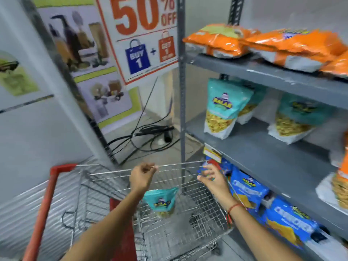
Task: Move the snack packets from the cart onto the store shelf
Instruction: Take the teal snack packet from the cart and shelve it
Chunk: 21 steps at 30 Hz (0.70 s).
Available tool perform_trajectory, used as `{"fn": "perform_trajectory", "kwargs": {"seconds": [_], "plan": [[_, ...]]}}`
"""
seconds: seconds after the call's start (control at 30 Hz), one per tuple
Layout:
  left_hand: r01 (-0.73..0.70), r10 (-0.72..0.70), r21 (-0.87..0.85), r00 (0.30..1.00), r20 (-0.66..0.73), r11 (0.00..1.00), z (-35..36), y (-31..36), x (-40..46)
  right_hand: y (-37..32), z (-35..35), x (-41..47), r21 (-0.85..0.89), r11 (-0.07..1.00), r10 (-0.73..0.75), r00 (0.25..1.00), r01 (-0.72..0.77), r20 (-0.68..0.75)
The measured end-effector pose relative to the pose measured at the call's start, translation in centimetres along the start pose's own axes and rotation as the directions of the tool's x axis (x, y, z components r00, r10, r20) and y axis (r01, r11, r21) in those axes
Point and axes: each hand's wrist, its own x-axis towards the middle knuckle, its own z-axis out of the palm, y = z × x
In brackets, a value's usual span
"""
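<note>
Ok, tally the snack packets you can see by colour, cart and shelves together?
Orange packets: at least 5, some cut off at the frame's edge
Teal packets: 4, one in the cart
Blue packets: 3, blurred
Total: about 12

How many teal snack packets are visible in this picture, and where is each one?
4. One teal packet lies in the cart. Three stand on the middle shelf: front left, one behind it, one further right. More may be hidden behind.

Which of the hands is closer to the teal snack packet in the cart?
Left. The left hand grips the cart rim just above the teal packet; the right hand is farther right, by the blue packets.
</note>
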Motion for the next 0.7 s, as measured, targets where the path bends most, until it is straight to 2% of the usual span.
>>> {"fn": "perform_trajectory", "kwargs": {"seconds": [0.1, 0.17, 0.3, 0.43, 0.53, 0.7], "plan": [[0.108, -0.108, 0.122, 0.994, -0.006, 0.987, -2.7, -6.9, -0.1, 4.2, 4.1, 1.3, -0.152, 0.981, 0.154, 0.958, -0.119, 0.242], [0.206, -0.208, 0.140, 0.978, -0.004, 0.968, -3.0, -11.0, -0.7, 7.1, 5.9, 2.8, -0.252, 0.952, 0.254, 0.907, -0.174, 0.335], [0.391, -0.398, 0.178, 0.917, 0.005, 0.903, -0.4, -16.8, -0.7, 12.6, 9.6, 6.1, -0.402, 0.889, 0.393, 0.819, -0.221, 0.419], [0.509, -0.517, 0.100, 0.853, 0.074, 0.855, 4.4, -19.5, 0.4, 16.6, 13.1, 8.6, -0.461, 0.850, 0.474, 0.753, -0.256, 0.457], [0.569, -0.569, 0.038, 0.816, 0.102, 0.822, 7.3, -21.1, 1.8, 18.7, 15.0, 9.2, -0.425, 0.865, 0.448, 0.793, -0.267, 0.414], [0.653, -0.646, 0.075, 0.757, -0.097, 0.754, 9.0, -21.9, 3.6, 20.3, 16.1, 8.9, -0.394, 0.884, 0.382, 0.874, -0.251, 0.299]]}}
